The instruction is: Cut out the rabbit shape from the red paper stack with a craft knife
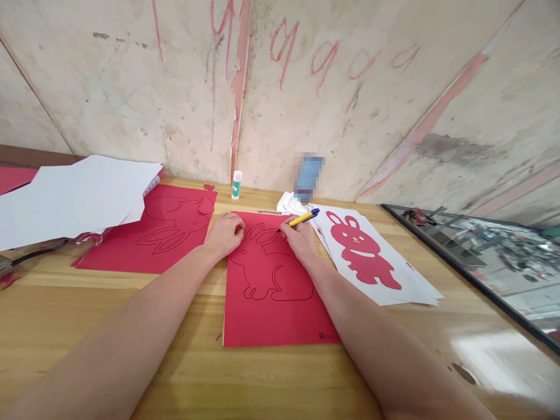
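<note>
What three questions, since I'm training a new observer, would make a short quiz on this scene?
1. Multiple choice: what does the right hand hold? (a) scissors (b) yellow-and-blue pen (c) paintbrush
2. True or false: the glue stick near the wall stands upright.
3. Fill in the missing word: the red rabbit cut-out lies on ____ paper.

Key: 1. b; 2. true; 3. white

Wood tbl w/ red & white ppr sheets.
</note>
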Tool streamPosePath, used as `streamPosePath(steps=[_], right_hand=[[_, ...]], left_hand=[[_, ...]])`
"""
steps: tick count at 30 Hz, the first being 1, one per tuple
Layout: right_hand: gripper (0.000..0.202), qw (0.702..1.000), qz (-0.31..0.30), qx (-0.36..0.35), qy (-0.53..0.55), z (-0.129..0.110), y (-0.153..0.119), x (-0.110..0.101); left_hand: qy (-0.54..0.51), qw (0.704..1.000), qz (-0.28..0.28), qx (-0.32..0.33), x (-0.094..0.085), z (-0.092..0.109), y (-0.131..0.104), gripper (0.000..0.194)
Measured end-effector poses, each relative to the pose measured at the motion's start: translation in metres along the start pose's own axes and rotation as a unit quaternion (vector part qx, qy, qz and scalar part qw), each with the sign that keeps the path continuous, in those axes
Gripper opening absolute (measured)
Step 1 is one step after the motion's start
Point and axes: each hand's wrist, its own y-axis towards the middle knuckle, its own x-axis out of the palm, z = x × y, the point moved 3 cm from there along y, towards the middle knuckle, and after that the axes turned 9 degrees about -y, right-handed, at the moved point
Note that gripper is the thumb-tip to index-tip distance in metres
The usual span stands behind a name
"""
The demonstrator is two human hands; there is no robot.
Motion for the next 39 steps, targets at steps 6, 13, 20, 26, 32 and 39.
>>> streamPosePath(steps=[6, 13, 20, 26, 32, 39], right_hand=[[0.012, 1.000, 0.013, 0.000, 0.016, -0.0043, -0.0020, -0.0015], [0.013, 1.000, 0.011, -0.012, 0.005, -0.0068, -0.0021, -0.0026], [0.013, 1.000, 0.005, -0.014, 0.013, -0.0063, -0.0020, -0.0020], [0.013, 1.000, 0.002, -0.011, 0.017, -0.0052, -0.0018, -0.0012], [0.012, 0.999, 0.001, -0.021, 0.025, -0.0032, -0.0003, 0.0002], [0.013, 1.000, 0.006, -0.014, 0.021, -0.0018, 0.0006, 0.0009]], left_hand=[[0.002, 1.000, -0.004, 0.003, -0.0001, 0.0009, 0.0004, 0.015], [0.003, 1.000, -0.007, 0.001, 0.0003, 0.0001, 0.0002, 0.016], [0.003, 1.000, -0.008, -0.001, 0.0001, -0.0004, 0.0005, 0.017], [0.002, 1.000, -0.007, 0.000, -0.0009, 0.0007, 0.0002, 0.017], [0.003, 1.000, -0.009, 0.001, 0.0004, -0.0009, 0.0007, 0.017], [0.005, 1.000, -0.011, -0.002, 0.0000, -0.0004, 0.0007, 0.016]])
